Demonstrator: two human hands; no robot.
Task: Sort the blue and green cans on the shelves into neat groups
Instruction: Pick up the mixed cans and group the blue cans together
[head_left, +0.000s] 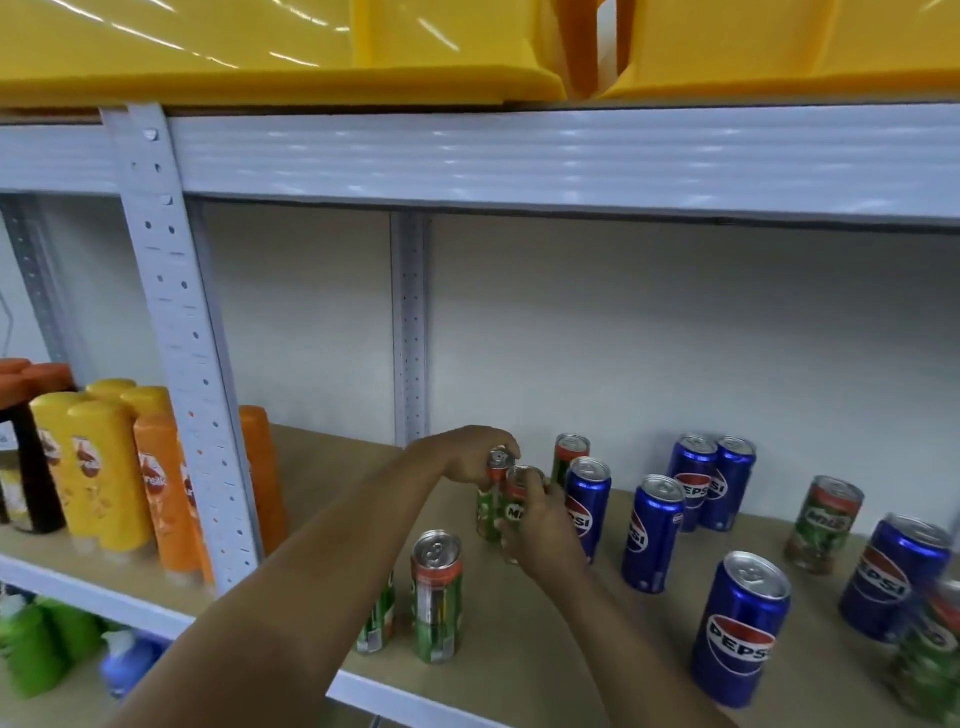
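Right hand and left hand each grip touching green cans.

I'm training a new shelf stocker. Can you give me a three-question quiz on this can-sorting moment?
1. True or false: the left hand grips the top of a green-and-red drink can.
2. What does the right hand hold? A) a blue Pepsi can B) a green-and-red Milo can C) a yellow bottle
3. Fill in: the silver-topped green can standing free at the shelf's front edge is to the ___ of both hands.

Key: 1 true; 2 B; 3 left. The nearest blue Pepsi can stands just right of the hands, on the brown shelf board.
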